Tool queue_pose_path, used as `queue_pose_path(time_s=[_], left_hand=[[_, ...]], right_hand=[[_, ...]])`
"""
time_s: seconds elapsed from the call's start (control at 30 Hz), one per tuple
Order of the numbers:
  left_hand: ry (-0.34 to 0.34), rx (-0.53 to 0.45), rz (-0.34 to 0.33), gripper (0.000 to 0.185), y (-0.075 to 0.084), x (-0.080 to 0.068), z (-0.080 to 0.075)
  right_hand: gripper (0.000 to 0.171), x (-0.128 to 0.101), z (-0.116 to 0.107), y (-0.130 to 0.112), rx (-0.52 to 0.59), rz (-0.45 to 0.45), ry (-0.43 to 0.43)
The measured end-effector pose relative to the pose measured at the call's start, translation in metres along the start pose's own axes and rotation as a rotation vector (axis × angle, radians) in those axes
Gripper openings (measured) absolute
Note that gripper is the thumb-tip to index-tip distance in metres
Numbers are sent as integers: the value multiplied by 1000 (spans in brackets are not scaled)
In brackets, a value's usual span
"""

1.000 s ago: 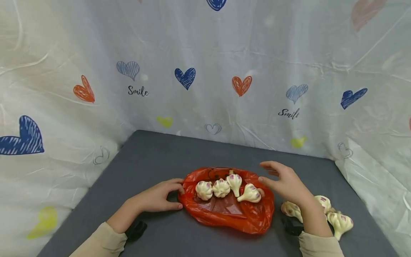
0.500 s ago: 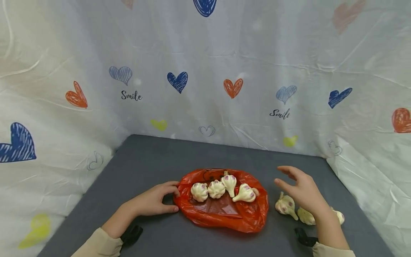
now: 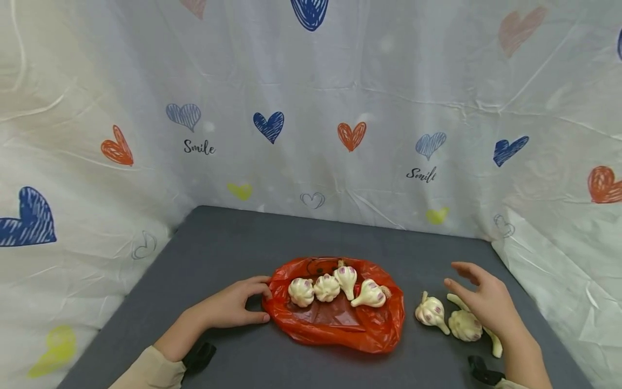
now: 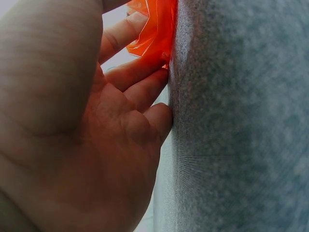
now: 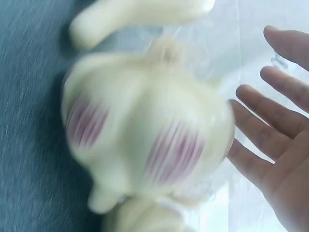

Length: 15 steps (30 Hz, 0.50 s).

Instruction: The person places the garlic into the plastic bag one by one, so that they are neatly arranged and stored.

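- Your right hand hovers with fingers spread and holding nothing, just above the loose garlic bulbs that lie on the counter at about 4 o'clock from the bag. In the right wrist view one bulb fills the frame, blurred, with your straight fingers beside it, not yet around it.
- Your left hand rests on the counter at 9 o'clock of the red plastic bag; its fingertips touch the crumpled bag edge. I cannot tell whether they pinch it or only pin it.
- I judge this the reach for the next bulb. The next move calls for closing your fingers round one head, clear of its neighbours' stems, and carrying it toward 9 o'clock to the bag.
- Four bulbs already sit in a row across the bag's far half; the near half is bare, so there is room to land there.
- The counter's right edge lies close beyond the loose bulbs; a nudge toward 3 o'clock could roll one off.
- Toward 12 o'clock the counter is open up to the heart-printed curtain.
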<state>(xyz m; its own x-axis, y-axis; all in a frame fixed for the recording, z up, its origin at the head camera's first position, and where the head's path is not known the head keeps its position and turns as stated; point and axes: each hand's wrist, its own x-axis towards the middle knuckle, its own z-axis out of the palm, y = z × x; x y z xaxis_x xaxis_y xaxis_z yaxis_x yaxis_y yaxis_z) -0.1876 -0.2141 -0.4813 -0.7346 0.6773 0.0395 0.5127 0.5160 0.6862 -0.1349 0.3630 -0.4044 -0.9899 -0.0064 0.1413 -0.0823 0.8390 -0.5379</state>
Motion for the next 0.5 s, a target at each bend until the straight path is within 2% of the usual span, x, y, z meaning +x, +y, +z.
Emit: queue_pose_path(time_s=[0.27,0.5], left_hand=[[11,9,5,25,-1,1,1],[5,11,-3,25,-2,1,0]], right_hand=[[74,-6,-5,27,-3,27,12],[79,-7,-5,43,-19,74,-12]])
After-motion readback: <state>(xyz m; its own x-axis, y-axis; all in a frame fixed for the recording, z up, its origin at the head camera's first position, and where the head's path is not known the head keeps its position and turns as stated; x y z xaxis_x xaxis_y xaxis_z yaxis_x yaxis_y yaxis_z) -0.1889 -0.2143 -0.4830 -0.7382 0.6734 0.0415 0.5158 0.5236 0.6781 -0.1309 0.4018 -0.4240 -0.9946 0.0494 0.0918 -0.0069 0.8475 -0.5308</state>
